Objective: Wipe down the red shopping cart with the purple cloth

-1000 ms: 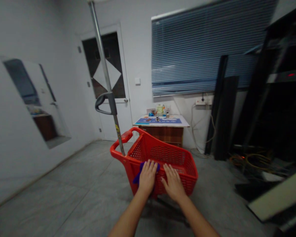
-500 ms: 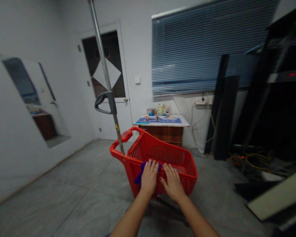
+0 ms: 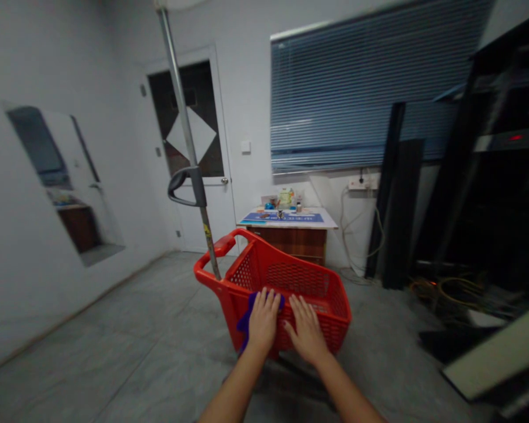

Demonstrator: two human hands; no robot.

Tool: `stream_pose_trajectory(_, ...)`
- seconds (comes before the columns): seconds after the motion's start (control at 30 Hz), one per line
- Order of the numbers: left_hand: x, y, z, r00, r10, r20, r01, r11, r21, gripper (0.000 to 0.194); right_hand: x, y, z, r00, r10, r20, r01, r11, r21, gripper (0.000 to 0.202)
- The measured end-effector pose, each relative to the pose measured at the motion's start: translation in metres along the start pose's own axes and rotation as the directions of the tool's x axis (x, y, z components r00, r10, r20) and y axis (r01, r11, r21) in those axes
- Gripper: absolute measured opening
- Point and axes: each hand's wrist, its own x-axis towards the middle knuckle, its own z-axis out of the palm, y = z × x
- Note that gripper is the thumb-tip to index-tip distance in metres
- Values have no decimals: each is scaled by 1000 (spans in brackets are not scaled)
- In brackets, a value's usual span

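A red plastic shopping cart basket (image 3: 291,276) with perforated sides stands in front of me. My left hand (image 3: 265,320) lies over a purple cloth (image 3: 247,320) at the near side's upper edge, its fingers stretched out and pressing the cloth to the rim. Just right of it, my right hand (image 3: 306,329) rests on the same side of the cart with its fingers spread, holding nothing. A metal pole (image 3: 180,106) with a grey handle (image 3: 194,185) rises by the cart's push bar (image 3: 207,264).
Behind the cart is a small wooden cabinet (image 3: 286,242) with bottles on its top. A white door (image 3: 189,223) and a wall mirror (image 3: 70,182) are to the left. Black panels (image 3: 401,211), loose cables (image 3: 458,289) and a pale board (image 3: 494,352) lie right.
The purple cloth hangs a little lower and further left beside my left hand. Both hands have shifted slightly left in view.
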Motion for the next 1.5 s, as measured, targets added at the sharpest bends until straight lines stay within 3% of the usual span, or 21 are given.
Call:
stream_pose_trajectory(0.1, 2, 5, 0, 999, 42, 19, -41, 999, -21, 54, 0, 1, -2, 1000, -6, -4, 6, 1000, -6, 64)
stream_pose_trajectory(0.2, 4, -7, -6, 997, 65, 35, -65, 998, 1, 52, -1, 3, -3, 1000, -14, -6, 14, 1000, -8, 63)
stream_pose_trajectory(0.37, 1, -30, -17, 999, -30, 17, 29, 997, 70, 52, -2, 3, -2, 1000, -17, -15, 17, 1000, -1, 64)
stream_pose_trajectory(0.63, 4, -3, -7, 999, 12, 39, -12, 1000, 9, 51, 0, 1, -6, 1000, -4, 27, 4, 1000, -10, 65)
stream_pose_trajectory(0.83, 2, -12, -3, 998, 59, 24, -59, 998, 14, 52, -9, 16, -7, 999, 30, -21, -31, 998, -54, 62)
stream_pose_trajectory(0.93, -1, -13, -2, 1000, 24, 0, -24, 1000, 18, 53, -11, 17, -3, 1000, 10, -20, -11, 999, -48, 62)
stream_pose_trajectory(1.03, -3, -2, 1, 1000, -21, -12, 21, 1000, -4, 54, -10, 14, 0, 999, 10, -35, -12, 999, -34, 62)
stream_pose_trajectory(1.2, 3, 16, 4, 998, 40, 47, -36, 997, -66, 51, -8, 11, 0, 999, 18, -33, -19, 999, -29, 63)
stream_pose_trajectory(1.33, 5, 3, 1, 994, 82, 65, -78, 995, -69, 50, -7, 13, -1, 999, 6, -33, -7, 1000, -26, 63)
stream_pose_trajectory(1.5, 4, -19, -3, 998, 36, 50, -32, 997, -68, 51, -7, 22, -2, 1000, -8, -28, 7, 1000, -24, 64)
